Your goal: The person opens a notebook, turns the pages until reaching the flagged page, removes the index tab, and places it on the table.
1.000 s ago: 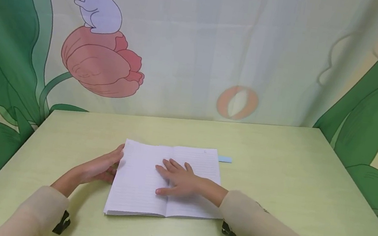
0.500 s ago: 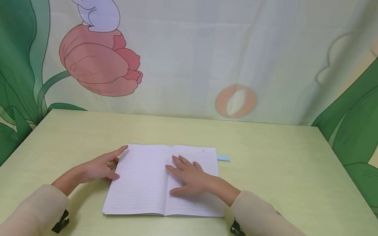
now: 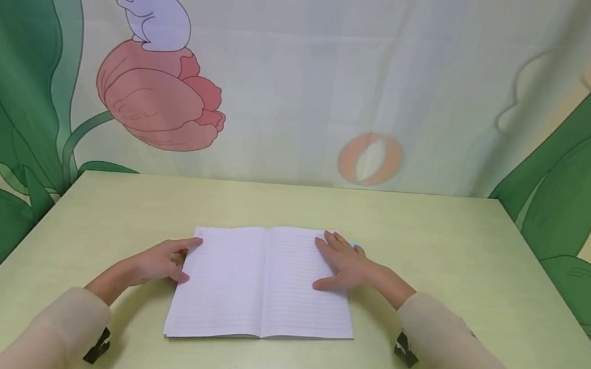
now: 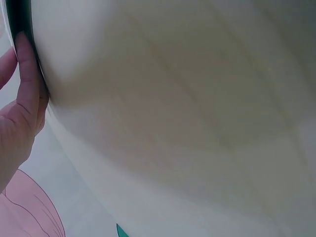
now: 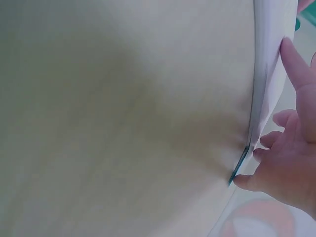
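An open lined notebook (image 3: pixel 225 282) lies on the table with white pages up. My left hand (image 3: pixel 157 261) grips its left edge, thumb and a fingertip on the page and other fingers beneath. In the left wrist view, fingers (image 4: pixel 28 74) run along the dark green cover (image 4: pixel 19 17). My right hand (image 3: pixel 349 266) rests with spread fingers on the upper part of the right page. A light blue strip (image 3: pixel 356 244) sticks out past the right edge, mostly behind that hand. The right wrist view has a fingertip right at the blue strip (image 5: pixel 239 165).
The pale wooden table (image 3: pixel 478 254) extends around the notebook. Behind it hangs a curtain (image 3: pixel 287 82) printed with flowers and a white animal. Black clips (image 3: pixel 406 350) show beneath the beige sleeves (image 3: pixel 469 360).
My right hand has slid rightward from the notebook's middle across the right page to its upper right edge. My left hand's thumb and fingertip have come onto the left page, which now lies flatter.
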{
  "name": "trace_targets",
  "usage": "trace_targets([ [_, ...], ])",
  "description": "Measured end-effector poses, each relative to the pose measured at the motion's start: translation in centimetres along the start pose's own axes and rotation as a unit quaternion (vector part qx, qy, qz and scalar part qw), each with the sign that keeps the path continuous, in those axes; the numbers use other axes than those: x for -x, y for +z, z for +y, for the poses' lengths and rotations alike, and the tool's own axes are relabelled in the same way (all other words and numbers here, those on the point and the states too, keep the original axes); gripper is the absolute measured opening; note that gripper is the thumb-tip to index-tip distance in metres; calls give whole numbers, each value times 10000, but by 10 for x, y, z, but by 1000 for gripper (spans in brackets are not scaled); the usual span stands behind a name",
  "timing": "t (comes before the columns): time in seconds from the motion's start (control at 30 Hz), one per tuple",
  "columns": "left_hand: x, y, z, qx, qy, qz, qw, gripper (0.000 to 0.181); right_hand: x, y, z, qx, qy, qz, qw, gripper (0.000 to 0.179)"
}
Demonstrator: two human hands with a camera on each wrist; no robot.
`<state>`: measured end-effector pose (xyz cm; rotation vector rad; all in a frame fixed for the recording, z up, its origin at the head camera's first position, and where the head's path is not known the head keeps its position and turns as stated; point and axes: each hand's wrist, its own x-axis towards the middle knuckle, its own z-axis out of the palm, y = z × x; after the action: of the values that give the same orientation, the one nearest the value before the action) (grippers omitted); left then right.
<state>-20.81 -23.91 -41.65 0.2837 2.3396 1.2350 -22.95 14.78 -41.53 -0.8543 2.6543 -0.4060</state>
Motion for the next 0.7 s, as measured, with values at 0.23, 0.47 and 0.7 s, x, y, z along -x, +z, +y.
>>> trace_targets([
  [0.23, 1, 0, 3, -141, -28, -33, 9999, 74, -4, -4, 10, 47, 187, -12, 9998, 102],
  [0.47, 0, 1, 4, 46, -111, -91, 9999, 74, -6, -1, 12, -7, 283, -13, 9996, 103],
  [0.7, -3, 0, 2, -76, -34, -97, 9999, 73, -5, -4, 11, 16, 334, 32, 9994, 103],
])
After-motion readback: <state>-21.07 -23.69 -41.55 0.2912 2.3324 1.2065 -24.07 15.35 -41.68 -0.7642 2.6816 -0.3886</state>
